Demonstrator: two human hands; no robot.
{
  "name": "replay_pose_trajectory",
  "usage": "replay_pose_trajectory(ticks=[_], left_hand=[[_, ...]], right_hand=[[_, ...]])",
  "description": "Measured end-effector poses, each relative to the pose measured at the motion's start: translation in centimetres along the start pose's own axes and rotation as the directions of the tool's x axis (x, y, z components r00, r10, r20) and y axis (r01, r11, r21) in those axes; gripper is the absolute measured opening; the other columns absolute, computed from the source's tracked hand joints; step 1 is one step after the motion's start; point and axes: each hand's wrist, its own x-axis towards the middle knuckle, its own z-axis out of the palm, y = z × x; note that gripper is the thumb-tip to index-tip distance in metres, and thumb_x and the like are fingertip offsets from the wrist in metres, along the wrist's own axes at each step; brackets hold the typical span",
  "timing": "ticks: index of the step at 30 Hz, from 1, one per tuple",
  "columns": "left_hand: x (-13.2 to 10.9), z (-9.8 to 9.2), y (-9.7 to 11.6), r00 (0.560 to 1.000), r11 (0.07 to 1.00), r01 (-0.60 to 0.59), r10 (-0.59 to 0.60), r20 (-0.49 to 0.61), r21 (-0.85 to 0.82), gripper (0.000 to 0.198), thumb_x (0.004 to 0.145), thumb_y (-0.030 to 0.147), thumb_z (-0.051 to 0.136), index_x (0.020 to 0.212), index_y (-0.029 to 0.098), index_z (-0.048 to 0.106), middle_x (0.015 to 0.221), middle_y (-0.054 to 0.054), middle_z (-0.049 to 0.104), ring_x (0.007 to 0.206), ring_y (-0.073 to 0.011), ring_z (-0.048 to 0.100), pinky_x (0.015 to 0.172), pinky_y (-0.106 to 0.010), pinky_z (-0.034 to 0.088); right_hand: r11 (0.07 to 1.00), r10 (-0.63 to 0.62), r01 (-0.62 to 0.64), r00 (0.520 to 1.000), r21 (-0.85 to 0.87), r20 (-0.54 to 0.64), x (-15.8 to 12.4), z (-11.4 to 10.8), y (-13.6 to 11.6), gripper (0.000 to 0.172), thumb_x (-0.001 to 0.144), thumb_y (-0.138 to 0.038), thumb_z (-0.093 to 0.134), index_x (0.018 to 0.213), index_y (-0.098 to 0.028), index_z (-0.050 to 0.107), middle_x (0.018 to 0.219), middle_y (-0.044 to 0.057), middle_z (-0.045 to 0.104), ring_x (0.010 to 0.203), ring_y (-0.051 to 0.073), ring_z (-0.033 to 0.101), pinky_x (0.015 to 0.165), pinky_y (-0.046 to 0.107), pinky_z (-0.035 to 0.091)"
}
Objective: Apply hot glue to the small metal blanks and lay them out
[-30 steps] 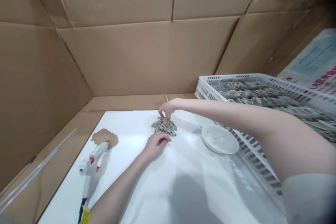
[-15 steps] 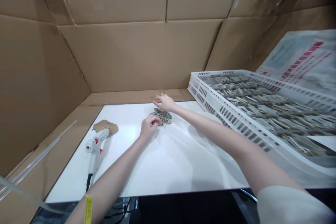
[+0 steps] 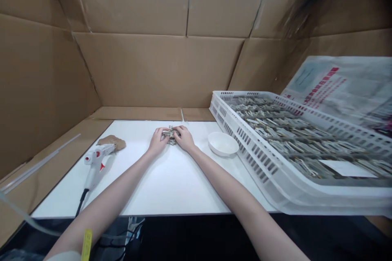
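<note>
Near the back of the white tabletop (image 3: 183,179) lies a small silver-grey cluster of metal pieces (image 3: 171,135), chain-like in look; its exact kind is too small to make out. My left hand (image 3: 158,140) grips the cluster's left side, thumb and fingers bent around it. From the right, my right hand (image 3: 184,138) closes its fingers on the other side. Parts of the cluster show between the two hands, and the fingers hide the rest. A white bowl (image 3: 223,144) stands to the right of my right hand.
A white and red glue gun (image 3: 97,161) lies at left by a brown cardboard scrap (image 3: 112,142), its black cord running forward. At right, a large white plastic crate (image 3: 263,163) holds many metal pieces in rows. Cardboard walls (image 3: 147,69) enclose the table.
My right hand has come down from above the cluster onto its right side. Both hands now hold it. The white bowl shows fully, and the view has tilted upward.
</note>
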Motion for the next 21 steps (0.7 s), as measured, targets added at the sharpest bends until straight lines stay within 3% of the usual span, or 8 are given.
replay_pose_trajectory(ticks=[11, 21], left_hand=[[0.62, -0.13, -1.05, 0.989, 0.990, 0.134, -0.136, -0.055, -0.035, 0.027, 0.080, 0.026, 0.056, 0.107, 0.020, 0.060, 0.117, -0.008, 0.066, 0.109, -0.0229, 0.063, 0.098, -0.037, 0.048], [0.69, -0.40, -0.66, 0.989, 0.989, 0.147, -0.147, -0.022, 0.016, 0.025, 0.076, 0.025, 0.058, 0.099, 0.020, 0.065, 0.106, -0.006, 0.072, 0.101, -0.0241, 0.066, 0.094, -0.037, 0.049]], right_hand=[[0.992, 0.104, -0.105, 0.994, 0.067, 0.015, 0.50, 0.28, 0.57, 0.032, 0.088, -0.014, 0.044, 0.108, -0.018, 0.069, 0.110, 0.009, 0.067, 0.109, 0.022, 0.056, 0.096, 0.031, 0.042], [0.988, 0.154, -0.154, 0.988, 0.034, 0.000, 0.75, 0.18, 0.81, 0.032, 0.089, -0.015, 0.044, 0.109, -0.018, 0.068, 0.111, 0.009, 0.069, 0.109, 0.021, 0.057, 0.093, 0.029, 0.042]])
